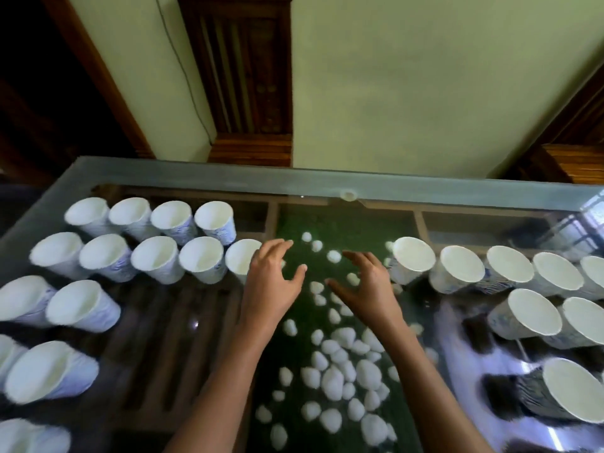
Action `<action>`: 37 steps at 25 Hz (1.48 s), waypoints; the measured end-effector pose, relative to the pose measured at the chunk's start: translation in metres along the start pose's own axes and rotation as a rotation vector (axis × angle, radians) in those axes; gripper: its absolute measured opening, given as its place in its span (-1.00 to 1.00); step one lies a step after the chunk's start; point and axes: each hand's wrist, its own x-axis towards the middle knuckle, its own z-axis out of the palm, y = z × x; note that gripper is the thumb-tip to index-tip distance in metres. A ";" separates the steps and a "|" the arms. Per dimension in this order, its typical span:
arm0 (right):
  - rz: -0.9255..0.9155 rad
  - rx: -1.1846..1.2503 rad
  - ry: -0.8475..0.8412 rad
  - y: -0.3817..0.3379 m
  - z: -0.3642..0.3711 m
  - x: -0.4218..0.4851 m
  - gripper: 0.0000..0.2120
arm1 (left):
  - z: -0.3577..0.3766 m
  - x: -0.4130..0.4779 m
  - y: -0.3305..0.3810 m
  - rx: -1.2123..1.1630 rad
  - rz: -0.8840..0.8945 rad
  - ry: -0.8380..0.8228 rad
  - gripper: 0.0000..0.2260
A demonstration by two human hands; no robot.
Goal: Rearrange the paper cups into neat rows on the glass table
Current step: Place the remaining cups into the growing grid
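Head view, looking down over the table.

- Glass table (294, 181): clear top with a grey border along the far edge. Under the glass there are wooden slats (183, 338) at left, and a green bed (294, 223) in the middle scattered with white pebbles (333, 380).
- Paper cups (155, 256): all stand mouth up on the glass, white inside, blue pattern outside. On the left, a far row of four, then a row of five in front of it, with looser pairs nearer the left edge. On the right, a row of five, two more in front, and one alone near the right edge (575, 387). The middle strip between the two groups holds no cups.
- Left hand (271, 282): over the middle strip, palm down, fingers spread, grip wide and holding nothing. It sits just beside the end cup of the five-row (243, 259); cannot tell whether it touches it.
- Right hand (366, 289): beside the left hand but apart from it, fingers spread and slightly curved, grip wide and holding nothing. It is near the first cup of the right row (413, 258), with a gap showing between them.
- Both forearms are bare and enter from the bottom edge.
- Behind the table is a pale wall (425, 93) with dark wood framing.
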 end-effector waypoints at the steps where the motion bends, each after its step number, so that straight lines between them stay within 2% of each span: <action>1: -0.026 0.010 -0.042 -0.016 0.018 0.003 -0.41 | -0.017 0.002 -0.013 0.034 0.007 0.037 -0.62; 5: -0.079 0.022 -0.118 -0.072 0.078 0.019 -0.26 | -0.070 0.015 -0.074 0.144 -0.015 0.098 -0.57; 8: -0.064 0.041 -0.076 -0.089 0.103 0.028 -0.14 | -0.085 0.024 -0.108 0.187 -0.032 -0.025 -0.44; 12: -0.003 0.045 -0.067 -0.095 0.121 0.036 -0.08 | -0.086 0.038 -0.134 0.199 0.005 -0.160 -0.34; 16: 0.027 0.048 -0.021 -0.098 0.131 0.036 -0.14 | -0.081 0.043 -0.144 0.205 0.013 -0.202 -0.35; 21: 0.051 0.059 0.049 -0.098 0.135 0.029 -0.21 | -0.084 0.046 -0.146 0.212 0.057 -0.153 -0.43; 28: 0.102 0.066 0.064 -0.080 0.104 0.001 -0.21 | -0.074 0.030 -0.117 0.220 -0.045 -0.204 -0.34; 31: 0.144 0.075 0.053 -0.058 0.075 -0.017 -0.21 | -0.060 0.017 -0.098 0.234 -0.091 -0.153 -0.42; 34: 0.151 0.085 0.040 -0.040 0.050 -0.031 -0.21 | -0.051 0.010 -0.087 0.177 -0.169 -0.088 -0.61; 37: 0.160 0.100 0.057 -0.022 0.027 -0.042 -0.22 | -0.039 -0.002 -0.068 0.134 -0.140 -0.065 -0.81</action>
